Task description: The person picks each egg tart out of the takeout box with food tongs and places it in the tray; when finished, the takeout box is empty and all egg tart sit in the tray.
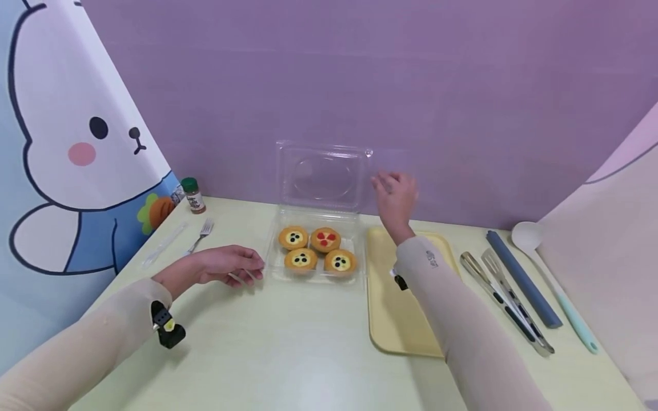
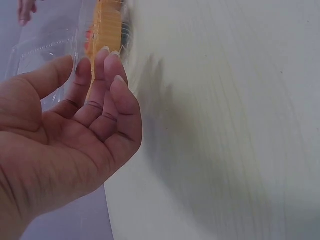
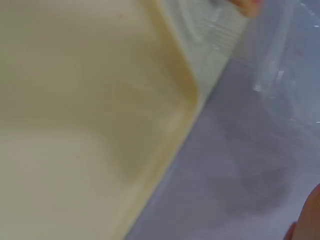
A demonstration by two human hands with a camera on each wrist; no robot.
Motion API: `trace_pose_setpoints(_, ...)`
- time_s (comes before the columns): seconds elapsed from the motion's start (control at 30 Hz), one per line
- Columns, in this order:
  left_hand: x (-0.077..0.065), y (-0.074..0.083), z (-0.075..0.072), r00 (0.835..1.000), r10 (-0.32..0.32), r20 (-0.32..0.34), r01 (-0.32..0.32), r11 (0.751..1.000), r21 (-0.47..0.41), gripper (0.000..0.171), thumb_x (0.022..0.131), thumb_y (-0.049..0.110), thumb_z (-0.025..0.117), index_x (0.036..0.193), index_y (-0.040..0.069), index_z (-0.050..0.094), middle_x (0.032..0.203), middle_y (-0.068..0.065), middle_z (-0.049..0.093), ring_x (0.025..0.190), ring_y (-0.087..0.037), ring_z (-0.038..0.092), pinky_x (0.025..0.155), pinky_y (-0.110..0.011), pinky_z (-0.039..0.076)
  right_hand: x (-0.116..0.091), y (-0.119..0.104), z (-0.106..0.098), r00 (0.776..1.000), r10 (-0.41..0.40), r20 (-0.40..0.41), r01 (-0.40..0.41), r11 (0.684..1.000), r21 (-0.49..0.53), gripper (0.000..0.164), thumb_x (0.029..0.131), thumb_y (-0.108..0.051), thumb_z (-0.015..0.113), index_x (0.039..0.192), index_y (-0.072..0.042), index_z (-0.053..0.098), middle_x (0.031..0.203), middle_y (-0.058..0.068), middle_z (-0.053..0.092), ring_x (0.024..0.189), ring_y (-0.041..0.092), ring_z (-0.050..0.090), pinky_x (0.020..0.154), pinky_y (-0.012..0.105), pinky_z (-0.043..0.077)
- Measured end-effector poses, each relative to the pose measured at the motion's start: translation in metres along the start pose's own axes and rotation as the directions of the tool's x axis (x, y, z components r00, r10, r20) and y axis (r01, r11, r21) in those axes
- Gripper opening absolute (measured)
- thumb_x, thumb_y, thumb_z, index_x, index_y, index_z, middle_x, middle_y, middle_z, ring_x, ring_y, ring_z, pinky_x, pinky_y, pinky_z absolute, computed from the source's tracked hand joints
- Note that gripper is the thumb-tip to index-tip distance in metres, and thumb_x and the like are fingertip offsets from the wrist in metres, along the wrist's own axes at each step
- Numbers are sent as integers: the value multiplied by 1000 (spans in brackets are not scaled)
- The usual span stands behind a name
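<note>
A clear plastic clamshell box (image 1: 360,274) sits on the table with its lid (image 1: 324,178) standing up against the wall behind. Several egg tarts (image 1: 300,260) lie in it, three topped with dark berries and one (image 1: 325,240) with red pieces. At the box's left side is my left hand (image 1: 231,265), fingers loosely bent, fingertips right at the rim. In the left wrist view this hand (image 2: 85,115) shows a bare palm. My right hand (image 1: 397,197) is raised just right of the lid, fingers loosely curled, with nothing visible in it.
A yellow tray (image 1: 406,319) lies under the right forearm. Further right are metal tongs (image 1: 506,305), a dark blue bar (image 1: 524,279) and a long-handled ladle (image 1: 555,274). On the left stand a green-capped spice jar (image 1: 193,197), a fork (image 1: 200,235) and a clear plastic strip (image 1: 164,245).
</note>
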State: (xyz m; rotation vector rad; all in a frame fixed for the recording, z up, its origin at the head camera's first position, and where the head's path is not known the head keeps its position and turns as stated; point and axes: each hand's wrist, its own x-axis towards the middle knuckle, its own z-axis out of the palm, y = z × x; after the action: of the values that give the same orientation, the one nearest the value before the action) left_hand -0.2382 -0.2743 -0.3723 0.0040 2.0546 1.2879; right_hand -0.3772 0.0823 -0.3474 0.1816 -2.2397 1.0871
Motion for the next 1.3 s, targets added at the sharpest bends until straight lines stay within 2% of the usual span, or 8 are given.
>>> trace_pose_setpoints(0.07,1,-2,1,1000,-7,2,7,1000,-7,37,104,33,54,125,2,56,107,-3,69,96,-18,64,82,-33,50,-6,9,3,998,39,39,-39,999,-3,32,93,-31,72,119,-12,74,123,13,64,120,32,51,110,52,27)
trace_pose_setpoints(0.33,5,-4,7,1000,-15,-1,15,999,-36,38,103,35,54,124,2,56,106,-3,70,94,-17,65,82,-32,51,-16,26,17,986,141,90,-140,990,-18,34,92,-36,71,118,-15,74,127,12,65,125,33,52,111,56,27)
trace_pose_setpoints(0.53,1,-4,5,1000,-3,4,3,999,-44,35,105,30,52,124,1,55,107,-4,69,96,-18,65,83,-33,51,-17,24,31,970,197,142,-195,980,-24,29,92,-34,73,113,-15,76,127,9,66,125,31,53,111,56,29)
trace_pose_setpoints(0.8,-2,1,3,1000,5,-1,-5,999,-36,24,105,24,51,117,3,56,107,-3,68,97,-18,65,84,-35,51,-11,17,35,951,278,136,-284,958,31,26,91,-32,73,111,-15,76,125,6,67,122,28,57,113,55,28)
trace_pose_setpoints(0.93,-1,2,3,1000,11,-7,-11,999,-37,23,105,23,51,117,4,57,107,-3,68,96,-19,65,85,-35,50,-9,16,36,944,301,133,-312,947,72,26,91,-30,74,111,-14,77,123,7,67,117,29,58,108,52,35)
trace_pose_setpoints(1.1,1,3,2,1000,22,-12,-22,999,-38,24,106,23,50,118,3,56,105,-3,66,94,-19,63,82,-34,50,-5,16,38,947,295,129,-309,945,108,26,92,-29,73,111,-12,76,122,8,66,110,27,60,96,46,45)
trace_pose_setpoints(1.3,4,4,1,999,31,-22,-31,999,-32,27,106,23,49,121,1,55,103,-4,64,90,-19,62,80,-33,49,-2,17,40,945,301,131,-318,936,147,24,92,-28,73,108,-11,77,114,8,69,103,25,64,89,41,48)
